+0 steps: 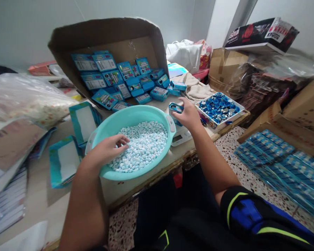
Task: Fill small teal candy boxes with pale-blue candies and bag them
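Note:
A turquoise plastic basin (115, 120) full of small white and pale blue candies (146, 146) stands on the table in front of me. My left hand (111, 149) reaches over its left side, low at the candies, with its fingers curled toward the thumb; what lies inside them is hidden. Beyond the basin's right handle, my right hand (189, 113) grips a small blue box (176, 108) by its sides. That box is upright over a white digital scale (182, 136), partly hidden by my hand.
Behind the basin, a tipped cardboard carton (107, 33) holds several blue printed boxes (104, 62). Two open blue cartons (65, 157) lie left. A white tray (238, 111) of blue caps (219, 106) sits right. Wrapped blue packs (282, 164) lie on the floor.

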Demonstrator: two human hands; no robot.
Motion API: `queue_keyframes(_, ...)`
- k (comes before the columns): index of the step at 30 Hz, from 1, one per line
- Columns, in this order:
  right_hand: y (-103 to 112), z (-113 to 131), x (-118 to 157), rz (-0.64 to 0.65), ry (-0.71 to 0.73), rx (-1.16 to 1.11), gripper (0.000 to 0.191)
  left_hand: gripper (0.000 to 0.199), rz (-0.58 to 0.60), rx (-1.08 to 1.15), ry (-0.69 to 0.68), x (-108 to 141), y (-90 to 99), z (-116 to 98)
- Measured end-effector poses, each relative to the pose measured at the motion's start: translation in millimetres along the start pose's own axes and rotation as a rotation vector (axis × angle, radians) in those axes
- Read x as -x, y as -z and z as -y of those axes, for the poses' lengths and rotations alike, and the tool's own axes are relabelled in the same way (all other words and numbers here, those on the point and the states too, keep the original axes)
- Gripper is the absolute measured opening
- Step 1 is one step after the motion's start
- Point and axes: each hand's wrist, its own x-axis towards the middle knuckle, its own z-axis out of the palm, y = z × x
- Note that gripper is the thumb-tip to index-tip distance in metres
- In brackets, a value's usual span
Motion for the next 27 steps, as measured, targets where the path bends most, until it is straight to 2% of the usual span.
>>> queue_keyframes(3, 15.3, 22.5, 4.6, -0.170, 0.028, -0.067, 0.065, 0.046, 0.016, -0.017, -0.014, 1.1, -1.5, 1.8)
queue_keyframes(6, 23.9, 35.0, 14.7, -0.223, 0.014, -0.170, 0.065, 0.039, 0.007, -0.065, -0.022, 3.9, -2.6, 0.7)
queue_keyframes(8, 21.1, 25.7, 27.0, -0.263, -0.046, -0.234, 0.067, 0.035, -0.006, -0.099, -0.023, 6.1, -3.2, -0.8)
queue_keyframes(11, 4.7, -10.6, 51.9, -0.354, -0.177, -0.289, 0.065, 0.035, -0.013, -0.131, -0.018, 8.1, -4.0, -1.6)
queue_keyframes(12, -2.2, -24.7, 60.5, -0.336, -0.215, -0.302, 0.063, 0.036, -0.011, -0.130, -0.018, 8.3, -4.3, -1.5)
queue_keyframes(14, -15.3, -49.3, 75.4, -0.201, -0.284, -0.342, 0.061, 0.038, -0.003, -0.118, -0.013, 8.0, -4.7, -1.1)
queue_keyframes(17, -27.1, -70.9, 87.4, -0.004, -0.367, -0.449, 0.066, 0.040, 0.008, -0.128, 0.013, 7.1, -5.3, -1.8)
queue_keyframes(21, -27.1, -80.3, 87.1, 0.077, -0.374, -0.547, 0.078, 0.037, 0.010, -0.159, 0.038, 5.8, -6.3, -4.5)
queue_keyframes(24, -22.8, -84.8, 84.1, 0.168, -0.337, -0.562, 0.079, 0.035, 0.007, -0.156, 0.041, 3.9, -6.5, -4.6)
queue_keyframes(27, -20.2, -88.8, 82.7, 0.193, -0.308, -0.553, 0.079, 0.034, -0.006, -0.124, 0.026, 1.3, -5.6, -3.5)
